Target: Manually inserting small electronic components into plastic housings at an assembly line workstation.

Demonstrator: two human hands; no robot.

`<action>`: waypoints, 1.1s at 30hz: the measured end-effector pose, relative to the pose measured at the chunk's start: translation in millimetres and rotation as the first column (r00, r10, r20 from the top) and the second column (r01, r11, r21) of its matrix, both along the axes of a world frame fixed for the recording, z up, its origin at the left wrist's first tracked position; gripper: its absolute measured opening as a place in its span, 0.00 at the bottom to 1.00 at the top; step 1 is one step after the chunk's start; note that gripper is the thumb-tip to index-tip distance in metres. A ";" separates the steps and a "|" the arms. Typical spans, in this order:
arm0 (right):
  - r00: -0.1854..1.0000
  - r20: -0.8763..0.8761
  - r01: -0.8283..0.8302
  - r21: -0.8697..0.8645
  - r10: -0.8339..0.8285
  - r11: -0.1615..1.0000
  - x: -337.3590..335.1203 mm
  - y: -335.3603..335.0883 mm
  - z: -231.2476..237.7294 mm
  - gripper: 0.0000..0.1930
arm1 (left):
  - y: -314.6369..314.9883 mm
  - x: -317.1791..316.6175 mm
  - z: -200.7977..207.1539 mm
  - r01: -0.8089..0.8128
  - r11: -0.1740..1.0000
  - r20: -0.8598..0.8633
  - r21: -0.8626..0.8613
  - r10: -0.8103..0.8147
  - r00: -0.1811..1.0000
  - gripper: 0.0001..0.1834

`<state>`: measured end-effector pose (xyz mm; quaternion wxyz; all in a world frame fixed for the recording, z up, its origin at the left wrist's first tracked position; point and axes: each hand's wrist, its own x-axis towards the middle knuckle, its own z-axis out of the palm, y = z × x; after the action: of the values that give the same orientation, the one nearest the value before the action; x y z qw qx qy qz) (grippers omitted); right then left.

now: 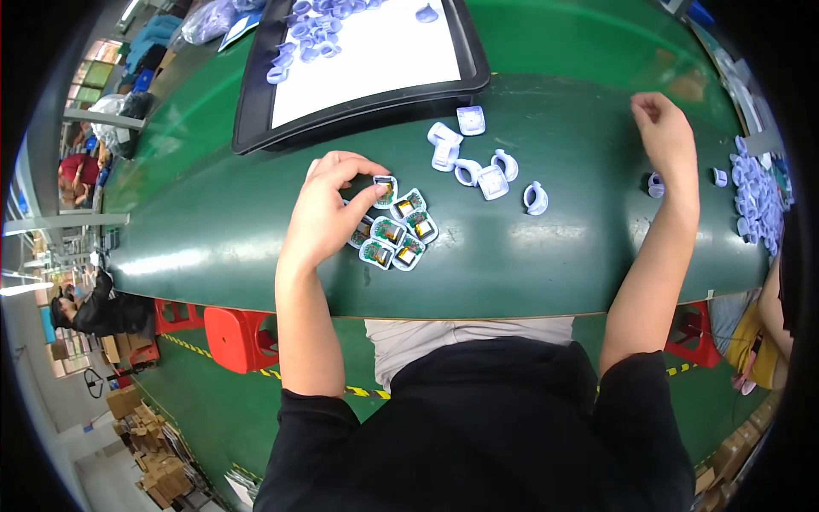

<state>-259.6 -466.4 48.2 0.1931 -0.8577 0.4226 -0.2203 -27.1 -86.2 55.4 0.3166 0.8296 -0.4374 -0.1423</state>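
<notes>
My left hand [328, 200] has its thumb and fingers closed on the edges of a small pale casing [386, 189] with a green circuit board inside. It is one of a cluster of several such open casings [388, 231], some showing a silvery block and orange strip. My right hand [669, 141] is raised over the far right of the table, fingers curled together; what they hold, if anything, is hidden. Between the hands lie several lavender plastic shells [492, 183], some square-faced, some ring-like on their sides. Another lavender shell [655, 185] sits beside my right wrist.
A black-rimmed tray [478, 64] with a white base stands at the back, holding several lavender pieces [316, 38]. At the right end of the green table [512, 273] is a heap of lavender shells [755, 200]. A red stool [232, 340] stands below the front edge.
</notes>
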 end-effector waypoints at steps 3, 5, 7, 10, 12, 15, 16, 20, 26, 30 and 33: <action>0.911 0.232 -0.388 0.197 0.341 0.900 33.0 42.3 8.1 0.10 | -8.0 3.3 7.3 -0.061 0.997 0.007 -0.051 0.062 0.998 0.08; 0.810 0.280 -0.582 0.269 0.516 0.767 43.5 74.0 10.6 0.10 | -24.2 2.2 12.9 -0.126 0.981 -0.065 -0.144 0.118 0.991 0.08; 0.742 0.258 -0.669 0.346 0.619 0.657 53.8 101.1 12.9 0.09 | -38.8 -1.4 25.6 -0.072 0.953 -0.168 -0.293 0.023 0.985 0.08; 0.717 0.208 -0.695 0.283 0.665 0.661 57.3 115.2 4.2 0.09 | -74.7 -17.4 39.4 -0.075 0.849 -0.433 -0.524 -0.190 0.881 0.10; 0.743 0.231 -0.666 0.352 0.628 0.658 59.8 110.6 -0.1 0.09 | -90.6 -19.3 41.5 -0.007 0.840 -0.564 -0.543 -0.359 0.744 0.12; 0.782 0.259 -0.621 0.402 0.567 0.672 60.4 99.4 -1.9 0.09 | -105.9 -23.9 20.9 -0.015 0.841 -0.675 -0.541 -0.423 0.605 0.13; 0.785 0.284 -0.620 0.386 0.551 0.683 59.4 96.0 -2.8 0.10 | -106.3 -26.2 15.6 -0.009 0.840 -0.682 -0.543 -0.435 0.588 0.13; 0.789 0.323 -0.585 0.139 0.522 0.799 59.8 89.1 -10.7 0.14 | -99.2 -30.3 6.7 -0.166 0.868 -0.814 -0.468 -0.350 0.464 0.13; 0.840 0.028 -0.538 0.181 0.542 0.823 53.2 88.0 2.9 0.15 | -93.5 -28.4 13.2 -0.184 0.868 -0.818 -0.460 -0.334 0.469 0.12; 0.835 0.335 -0.518 0.211 0.436 0.829 56.8 90.8 1.3 0.13 | -95.1 -30.1 15.6 -0.188 0.879 -0.829 -0.439 -0.315 0.462 0.12; 0.808 0.506 -0.523 0.379 0.303 0.763 63.1 98.3 5.7 0.11 | -93.1 -31.9 15.6 -0.177 0.877 -0.829 -0.447 -0.331 0.452 0.17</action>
<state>-196.5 -368.1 53.9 0.5389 -0.7829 0.2092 -0.2302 -59.0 -179.2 71.0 0.6818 0.5054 -0.2657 -0.4573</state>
